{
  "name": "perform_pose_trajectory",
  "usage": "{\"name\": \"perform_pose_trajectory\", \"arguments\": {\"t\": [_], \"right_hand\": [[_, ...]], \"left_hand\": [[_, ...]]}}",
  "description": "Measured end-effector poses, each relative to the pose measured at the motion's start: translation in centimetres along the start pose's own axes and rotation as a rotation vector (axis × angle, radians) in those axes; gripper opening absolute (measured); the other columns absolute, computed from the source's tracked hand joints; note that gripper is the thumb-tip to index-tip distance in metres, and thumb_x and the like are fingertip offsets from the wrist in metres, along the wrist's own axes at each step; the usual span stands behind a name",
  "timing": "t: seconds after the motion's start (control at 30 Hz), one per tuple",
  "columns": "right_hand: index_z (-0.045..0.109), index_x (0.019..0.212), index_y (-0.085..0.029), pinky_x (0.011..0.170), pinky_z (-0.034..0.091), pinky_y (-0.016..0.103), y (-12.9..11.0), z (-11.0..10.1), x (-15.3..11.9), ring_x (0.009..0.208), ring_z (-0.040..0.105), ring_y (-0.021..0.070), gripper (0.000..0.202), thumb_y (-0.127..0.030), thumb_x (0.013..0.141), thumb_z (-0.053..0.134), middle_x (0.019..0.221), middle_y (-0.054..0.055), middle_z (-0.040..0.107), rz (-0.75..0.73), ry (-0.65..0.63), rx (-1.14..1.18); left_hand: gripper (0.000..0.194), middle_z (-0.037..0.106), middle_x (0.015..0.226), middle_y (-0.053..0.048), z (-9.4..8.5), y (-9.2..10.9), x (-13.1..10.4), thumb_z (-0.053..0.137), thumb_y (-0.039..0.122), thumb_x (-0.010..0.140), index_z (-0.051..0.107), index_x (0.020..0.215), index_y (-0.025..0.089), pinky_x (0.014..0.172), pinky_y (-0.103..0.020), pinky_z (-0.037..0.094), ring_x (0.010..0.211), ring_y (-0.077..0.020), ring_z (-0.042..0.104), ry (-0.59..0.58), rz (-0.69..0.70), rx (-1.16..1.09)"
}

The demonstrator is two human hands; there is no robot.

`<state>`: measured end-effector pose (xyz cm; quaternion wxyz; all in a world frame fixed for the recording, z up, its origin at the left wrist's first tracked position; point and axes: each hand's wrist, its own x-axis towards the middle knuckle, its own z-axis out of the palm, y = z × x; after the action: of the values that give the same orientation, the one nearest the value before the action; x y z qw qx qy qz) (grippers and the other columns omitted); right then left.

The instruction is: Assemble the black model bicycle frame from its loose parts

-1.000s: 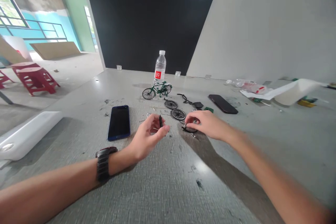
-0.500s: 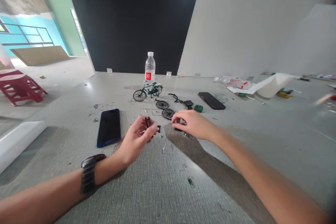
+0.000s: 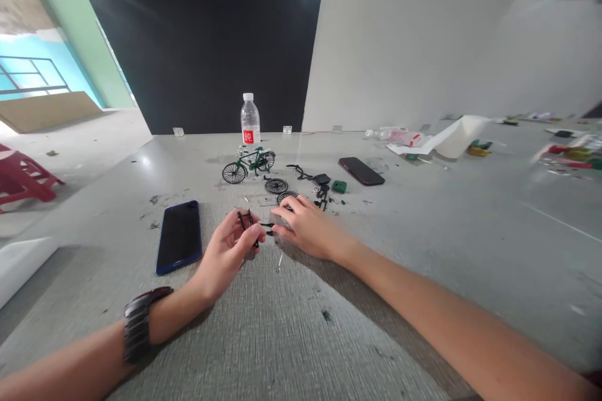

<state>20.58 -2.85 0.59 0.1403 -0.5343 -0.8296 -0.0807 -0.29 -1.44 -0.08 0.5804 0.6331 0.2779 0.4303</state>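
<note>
From the head camera, the left hand (image 3: 231, 249) holds a thin black forked part (image 3: 246, 220) between thumb and fingers, its prongs pointing up, just above the grey surface (image 3: 301, 332). The right hand (image 3: 308, 229) is beside it, fingers bent and thumb near the fingertips; a small black piece (image 3: 268, 227) shows at the tips, between the hands, though I cannot tell whether it is pinched or only touched.

The step in hand looks like fine two-handed handling, so a light grip should serve best: the forked part is better held by its thicker end, since squeezing the slender prongs could bend them. Resting the edge of the right hand on the surface would steady the fingertips, and turning the small piece into clear sight would help before any force goes on. A thin metal pin (image 3: 280, 262) lies just below the hands, easily swept away by a sleeve or wrist. The spoked wheel (image 3: 276, 185) beyond the right hand deserves the same care. Farther back, the green model bicycle (image 3: 249, 165) stands upright in front of the water bottle (image 3: 251, 122), handy for comparing shapes.
</note>
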Motion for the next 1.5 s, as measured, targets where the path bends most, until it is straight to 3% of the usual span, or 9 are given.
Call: {"name": "perform_pose_trajectory", "arguments": {"t": [0.17,0.37,0.5,0.87,1.13,1.5], "right_hand": [[0.066,0.123,-0.018,0.096,0.046,0.041,0.8,-0.2,0.3,0.112,0.055,0.0284,0.033,-0.034,0.1,0.049,0.118,0.014,0.062,0.002,0.012,0.042],[0.066,0.126,-0.02,0.086,0.048,0.043,7.5,-1.5,-0.5,0.101,0.062,0.0274,0.041,-0.02,0.098,0.036,0.121,0.013,0.064,0.28,0.074,0.052],[0.072,0.114,-0.019,0.091,0.046,0.047,10.2,-2.0,-1.1,0.106,0.061,0.0304,0.039,-0.016,0.094,0.038,0.113,0.014,0.07,0.312,0.049,0.024],[0.071,0.112,-0.019,0.091,0.047,0.042,5.5,-1.2,-0.3,0.106,0.062,0.0283,0.028,-0.027,0.093,0.052,0.113,0.013,0.068,0.186,-0.052,0.152],[0.065,0.12,-0.02,0.083,0.047,0.039,4.7,-0.4,-0.4,0.094,0.064,0.0244,0.034,-0.03,0.098,0.041,0.119,0.014,0.063,0.215,-0.061,0.196],[0.061,0.127,-0.02,0.086,0.045,0.038,3.6,0.0,-0.1,0.1,0.062,0.0261,0.039,-0.032,0.1,0.036,0.12,0.015,0.061,0.211,-0.072,0.189]], "left_hand": [[0.036,0.061,0.085,-0.003,-0.1,0.1,-0.1,0.062,0.053,0.089,0.054,0.097,0.019,0.066,-0.027,0.05,0.078,-0.0151,0.057,0.002,-0.022,0.014],[0.036,0.061,0.086,-0.004,0.1,0.3,-0.2,0.063,0.053,0.087,0.055,0.098,0.019,0.064,-0.027,0.052,0.078,-0.0162,0.057,0.017,-0.033,0.016],[0.04,0.062,0.086,-0.005,0.1,0.4,-0.2,0.064,0.055,0.086,0.056,0.098,0.018,0.063,-0.027,0.052,0.078,-0.0164,0.058,0.029,-0.041,0.009],[0.04,0.061,0.085,-0.004,-0.1,0.3,-0.3,0.063,0.056,0.087,0.055,0.1,0.018,0.063,-0.025,0.05,0.078,-0.0155,0.056,0.009,-0.045,0.025],[0.039,0.061,0.085,-0.004,0.0,0.4,-0.3,0.062,0.055,0.088,0.056,0.099,0.018,0.063,-0.025,0.05,0.078,-0.0158,0.056,0.009,-0.06,0.04],[0.037,0.061,0.087,-0.004,-0.2,0.0,-0.4,0.06,0.054,0.09,0.055,0.102,0.019,0.066,-0.026,0.049,0.08,-0.0158,0.056,-0.017,-0.073,0.058]]}}
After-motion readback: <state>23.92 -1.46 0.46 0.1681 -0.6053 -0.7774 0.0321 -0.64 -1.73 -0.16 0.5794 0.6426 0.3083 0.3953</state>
